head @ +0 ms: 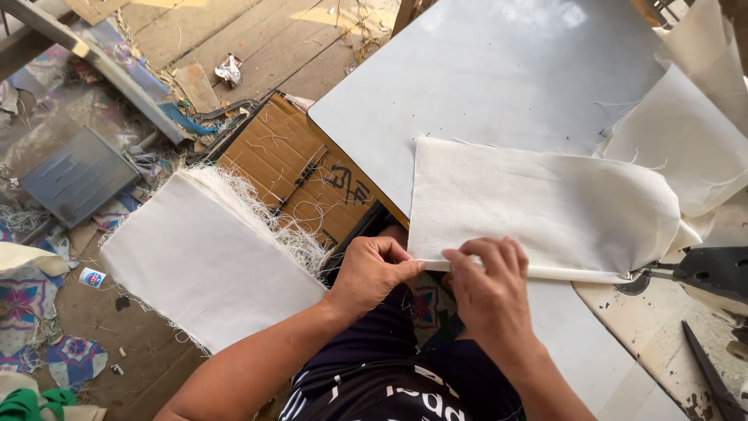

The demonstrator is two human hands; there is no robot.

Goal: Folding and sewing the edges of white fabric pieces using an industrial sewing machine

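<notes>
Scissors (710,376) at four o'clock run off the frame; the sewing machine (713,273) is cut off too, its needle hard to make out. Cloth (538,206) lies flat on the table (483,78), stretching from the hands toward two o'clock. Left hand (372,271) and right hand (487,287) both pinch its near edge, thumbs hidden underneath. A cloth stack (202,257) sits at nine o'clock.

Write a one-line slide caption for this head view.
Left hand and right hand pinch the near edge of cream cloth on a grey table.
</notes>
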